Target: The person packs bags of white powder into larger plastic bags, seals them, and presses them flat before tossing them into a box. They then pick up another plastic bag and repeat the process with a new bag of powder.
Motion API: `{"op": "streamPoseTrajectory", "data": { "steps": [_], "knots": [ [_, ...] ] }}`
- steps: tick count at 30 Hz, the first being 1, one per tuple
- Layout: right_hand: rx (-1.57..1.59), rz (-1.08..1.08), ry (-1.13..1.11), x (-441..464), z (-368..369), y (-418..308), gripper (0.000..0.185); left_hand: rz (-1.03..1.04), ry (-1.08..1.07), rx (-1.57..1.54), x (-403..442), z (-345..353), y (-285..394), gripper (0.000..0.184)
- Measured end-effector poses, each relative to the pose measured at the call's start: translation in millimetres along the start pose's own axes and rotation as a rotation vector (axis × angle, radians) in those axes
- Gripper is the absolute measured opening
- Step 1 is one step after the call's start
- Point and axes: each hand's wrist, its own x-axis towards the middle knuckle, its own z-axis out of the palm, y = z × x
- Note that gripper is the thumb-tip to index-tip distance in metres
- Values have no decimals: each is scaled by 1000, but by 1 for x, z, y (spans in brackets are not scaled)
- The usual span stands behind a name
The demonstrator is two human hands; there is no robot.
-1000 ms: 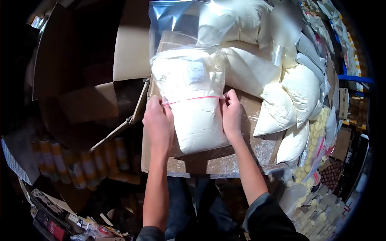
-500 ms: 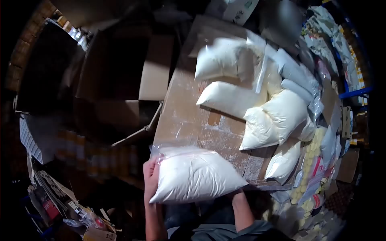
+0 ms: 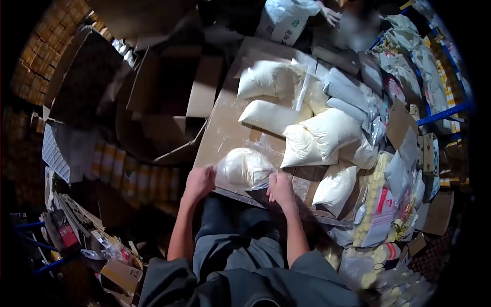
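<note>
A clear plastic bag of white powder lies on the cardboard-covered table, at its near edge. My left hand is closed on the bag's left side. On its right side, my right hand pinches the loose plastic. The powder is bunched in the far part of the bag, with slack film toward me. Beyond and to the right, several filled bags of pale powder lie piled together. One more filled bag rests by the table's right edge.
An open cardboard box stands left of the table. At the far end are a large white sack and another person's hand. Packets and wrapped goods crowd the right side. Blue rack bars stand farther right.
The bag has gone from raised and tilted before me to lying on the table. My right hand has come from beneath it to its right side. The view has shifted.
</note>
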Motion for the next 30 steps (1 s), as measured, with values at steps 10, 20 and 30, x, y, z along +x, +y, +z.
{"op": "streamPoseTrajectory", "data": {
  "steps": [10,20,30],
  "knots": [
    [-204,-351,430,12,24,18,12,-219,222,-678,-49,47,64,22],
    [-524,-334,477,-8,10,12,9,-66,294,-346,-62,41,47,21],
    [-549,-404,416,-8,1,46,2,1,360,-318,-54,102,23,6]
  ]
}}
